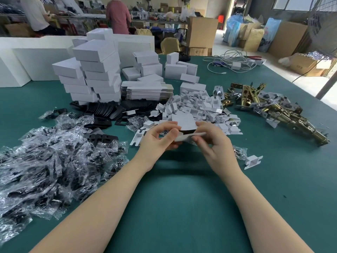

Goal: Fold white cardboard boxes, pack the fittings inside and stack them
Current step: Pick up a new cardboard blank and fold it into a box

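Both my hands hold a partly folded white cardboard box above the green table, just in front of the pile of small white cardboard inserts. My left hand grips its left side with curled fingers. My right hand pinches a flap at the box's lower right. Flat box blanks lie stacked behind. Finished white boxes are stacked at the back left. Brass latch fittings lie in a heap at the right. Black parts in clear bags cover the left.
Loose black plates lie between the bags and the box stack. One folded insert sits alone at the right of my right hand. White cables lie at the far right of the table. Two people stand at benches behind.
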Demonstrator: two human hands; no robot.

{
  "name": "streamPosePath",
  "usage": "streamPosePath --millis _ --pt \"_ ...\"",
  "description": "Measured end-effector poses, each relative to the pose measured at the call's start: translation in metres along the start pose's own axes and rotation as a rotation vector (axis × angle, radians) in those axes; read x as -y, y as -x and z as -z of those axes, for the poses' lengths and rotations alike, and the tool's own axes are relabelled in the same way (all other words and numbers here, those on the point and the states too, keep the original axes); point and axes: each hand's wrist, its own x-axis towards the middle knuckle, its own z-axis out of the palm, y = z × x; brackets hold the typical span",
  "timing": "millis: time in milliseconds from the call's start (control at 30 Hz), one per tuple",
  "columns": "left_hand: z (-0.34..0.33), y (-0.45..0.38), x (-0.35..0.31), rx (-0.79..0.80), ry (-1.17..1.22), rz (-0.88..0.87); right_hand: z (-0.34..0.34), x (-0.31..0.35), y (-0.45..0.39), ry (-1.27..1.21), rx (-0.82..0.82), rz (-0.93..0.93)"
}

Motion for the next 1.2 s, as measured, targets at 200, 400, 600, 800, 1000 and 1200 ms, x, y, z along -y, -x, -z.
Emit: streamPosePath --millis 200,400,600,800,1000,1200 --pt "-0.006 0.001 0.005 -0.073 -0.164 -0.024 -0.01 0.003 0.0 -0.103 -0.176 -0.206" --pt "-0.009 0.0 0.006 -0.113 -0.135 0.011 -0.018 0.008 0.001 -0.239 -0.201 -0.359" --pt "-0.011 0.001 0.01 -0.098 -0.254 0.017 -0.02 0.003 0.002 -0.301 -0.198 -0.436" --pt "-0.018 0.009 0.015 -0.067 -0.614 -0.23 -0.021 0.008 0.003 -0.333 -0.214 -0.445" --pt "-0.017 0.008 0.005 -0.14 -1.292 -0.596 0.001 0.01 -0.008 -0.624 -0.319 -0.415" --pt "-0.015 0.013 0.003 -0.216 -1.534 -0.682 0.011 0.009 -0.009 -0.534 -0.174 -0.276"
